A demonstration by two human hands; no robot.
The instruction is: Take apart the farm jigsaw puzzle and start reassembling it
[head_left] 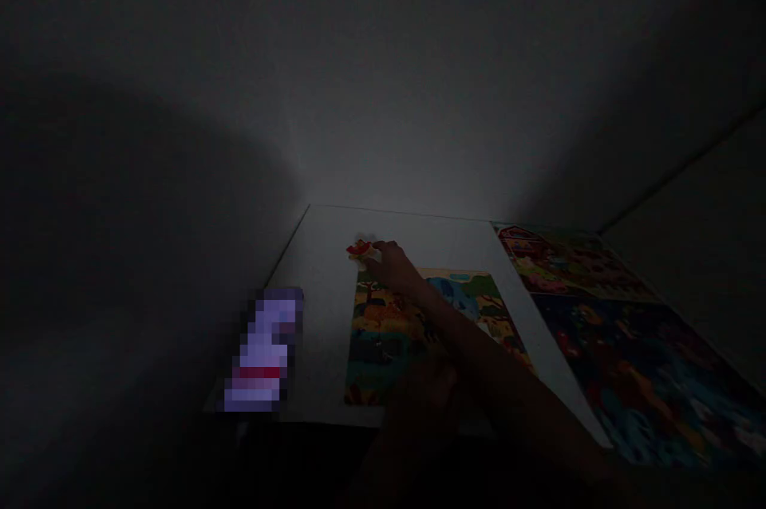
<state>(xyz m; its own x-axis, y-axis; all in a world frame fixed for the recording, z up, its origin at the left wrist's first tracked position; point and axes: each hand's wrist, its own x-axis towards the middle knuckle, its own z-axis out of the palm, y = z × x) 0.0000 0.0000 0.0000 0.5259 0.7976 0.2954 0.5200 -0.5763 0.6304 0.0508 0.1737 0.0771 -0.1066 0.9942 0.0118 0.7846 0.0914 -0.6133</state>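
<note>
Dim table (320, 333) lies below the fingers: right hand (393, 263) pinching a red piece (360, 249), left hand (432, 386) too dark to tell.

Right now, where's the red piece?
In the head view, the red piece is at the fingertips of the right hand, just beyond the far left corner of the middle picture.

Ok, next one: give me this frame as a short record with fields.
Right hand: pinches small red-and-cream piece
Left hand: over near part of colourful rectangular picture sheet; grip too dark to read
Surface: white tabletop
Left side: lit, pixelated purple screen
Right side: dark-blue illustrated sheet, reddish illustrated sheet beyond it
Light: very dim
</note>
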